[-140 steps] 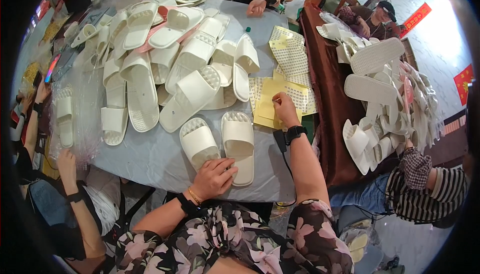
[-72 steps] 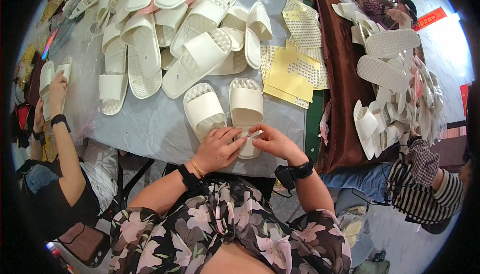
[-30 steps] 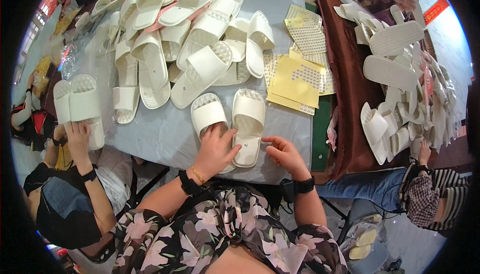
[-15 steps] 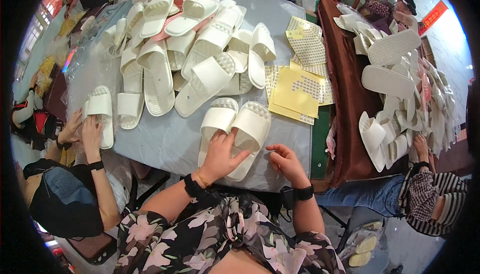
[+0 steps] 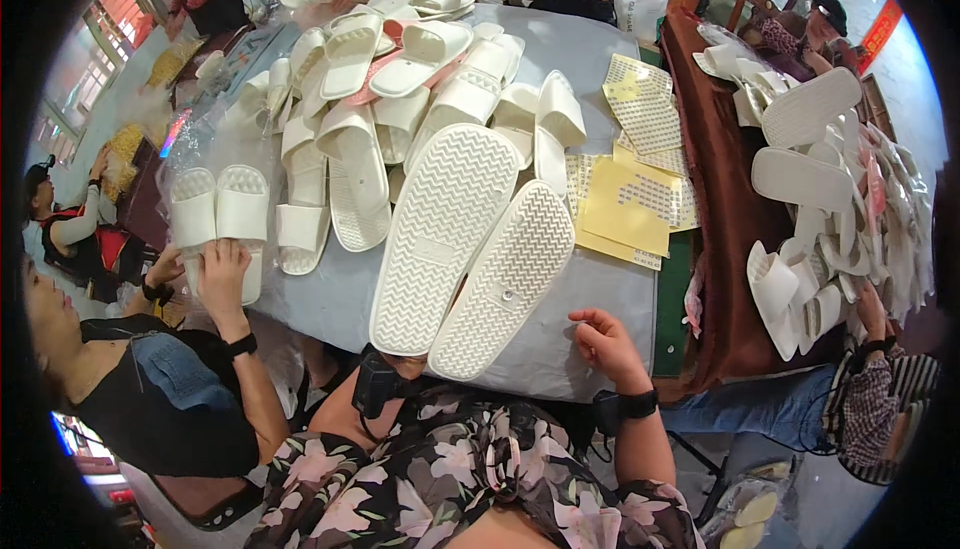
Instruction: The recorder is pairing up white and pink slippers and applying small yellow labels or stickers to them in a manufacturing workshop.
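Observation:
A pair of white slippers is tilted up with the zigzag-treaded soles toward me. My left hand holds the pair from behind; most of it is hidden by the soles, with only a bit showing at the heel end. One small round mark is on the right-hand sole. To the right of the pair, apart from it, my right hand hovers over the table edge. Its index finger is stretched out, the others loosely bent, and I see nothing held. Yellow and white sticker sheets lie beyond it.
White slippers are heaped on the grey-covered table. At left a co-worker's hand touches another pair. On the right, more slippers are piled on a brown cloth, with another person's hand beside them.
My left hand has lifted the pair off the table and turned the soles up toward me. My right hand keeps much the same pose. The co-worker at left now has two slippers side by side.

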`<state>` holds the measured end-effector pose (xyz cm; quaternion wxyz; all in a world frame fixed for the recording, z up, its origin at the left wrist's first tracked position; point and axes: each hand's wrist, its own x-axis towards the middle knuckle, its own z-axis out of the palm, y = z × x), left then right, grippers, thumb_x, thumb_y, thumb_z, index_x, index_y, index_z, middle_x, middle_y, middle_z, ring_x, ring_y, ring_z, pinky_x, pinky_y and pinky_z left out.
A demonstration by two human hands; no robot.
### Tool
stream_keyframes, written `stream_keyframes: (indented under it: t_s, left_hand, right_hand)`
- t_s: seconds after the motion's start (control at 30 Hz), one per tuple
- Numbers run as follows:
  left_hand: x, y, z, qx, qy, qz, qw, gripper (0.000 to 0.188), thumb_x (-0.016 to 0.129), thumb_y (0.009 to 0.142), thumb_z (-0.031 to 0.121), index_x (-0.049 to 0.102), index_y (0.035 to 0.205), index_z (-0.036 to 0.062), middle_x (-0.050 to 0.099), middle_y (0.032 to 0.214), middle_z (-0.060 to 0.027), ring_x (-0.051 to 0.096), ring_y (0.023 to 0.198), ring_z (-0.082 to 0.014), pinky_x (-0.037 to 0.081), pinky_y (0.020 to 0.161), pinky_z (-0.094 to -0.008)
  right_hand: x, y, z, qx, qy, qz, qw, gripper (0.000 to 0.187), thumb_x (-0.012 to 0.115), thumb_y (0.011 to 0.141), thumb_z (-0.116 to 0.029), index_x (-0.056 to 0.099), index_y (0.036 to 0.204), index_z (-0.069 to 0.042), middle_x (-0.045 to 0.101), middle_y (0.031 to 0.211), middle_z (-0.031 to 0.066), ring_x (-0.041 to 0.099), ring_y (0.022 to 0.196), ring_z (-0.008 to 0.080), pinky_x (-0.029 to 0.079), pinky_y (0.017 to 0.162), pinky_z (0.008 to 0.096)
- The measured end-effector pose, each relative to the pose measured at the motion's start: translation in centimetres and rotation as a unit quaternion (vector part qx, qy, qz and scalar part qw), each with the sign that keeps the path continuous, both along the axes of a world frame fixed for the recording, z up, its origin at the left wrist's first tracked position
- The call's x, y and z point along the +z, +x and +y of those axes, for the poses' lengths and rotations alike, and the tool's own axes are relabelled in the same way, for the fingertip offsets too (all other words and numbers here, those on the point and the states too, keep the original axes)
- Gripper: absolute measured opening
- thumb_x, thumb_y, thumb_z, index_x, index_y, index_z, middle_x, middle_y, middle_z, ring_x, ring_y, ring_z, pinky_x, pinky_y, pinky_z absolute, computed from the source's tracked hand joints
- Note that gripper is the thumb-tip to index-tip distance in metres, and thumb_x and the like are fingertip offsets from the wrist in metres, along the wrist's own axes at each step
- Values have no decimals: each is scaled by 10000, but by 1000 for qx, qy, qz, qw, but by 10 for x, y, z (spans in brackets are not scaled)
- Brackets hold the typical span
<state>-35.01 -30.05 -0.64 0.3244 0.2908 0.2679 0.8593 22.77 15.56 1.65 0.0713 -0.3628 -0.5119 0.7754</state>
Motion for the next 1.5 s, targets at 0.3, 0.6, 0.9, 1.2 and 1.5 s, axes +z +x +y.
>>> stream_keyframes:
  t_s: [0.3, 0.6, 0.9, 1.2, 1.5]
  left_hand:
    - [77, 133, 51, -365, 570, -736, 32, 205, 483, 960, 253, 497, 1027, 60, 491, 996, -73, 525, 1021, -219, 488, 879, -319]
    - [22, 35, -12, -306, 426, -802, 286, 234, 603, 835, 345, 612, 877, 114, 591, 853, -65, 568, 793, -237, 484, 685, -333]
    - [9, 13, -8, -336, 437, -826, 120, 225, 601, 831, 335, 615, 870, 114, 593, 847, -64, 570, 786, -235, 485, 679, -335]
    - [-4, 1, -2, -351, 447, -821, -53, 216, 598, 828, 326, 618, 862, 113, 594, 840, -64, 573, 779, -233, 487, 673, -338]
    - [-4, -5, 1, -358, 447, -791, -217, 208, 596, 824, 316, 621, 854, 112, 596, 834, -64, 575, 772, -231, 488, 667, -340]
  right_hand:
    - [18, -16, -15, 0, 94, 4, 996, 361, 578, 915, -117, 518, 1253, -3, 565, 840, -3, 496, 646, 55, 401, 555, 192]
    - [68, -70, -48, -47, 115, 127, 984, 583, 667, 872, -148, 377, 1343, 35, 611, 1054, 100, 577, 897, 128, 489, 782, 278]
    - [68, -85, -57, -97, 77, 152, 981, 528, 646, 886, -133, 374, 1306, 35, 593, 1103, 89, 576, 935, 118, 502, 738, 264]
    - [65, -82, -52, -59, 73, 107, 990, 516, 587, 917, -149, 354, 1349, 9, 588, 1141, 72, 600, 915, 103, 513, 678, 244]
    - [66, -86, -55, -72, 101, 96, 988, 473, 598, 915, -177, 410, 1305, 15, 605, 1078, 63, 607, 858, 101, 517, 653, 236]
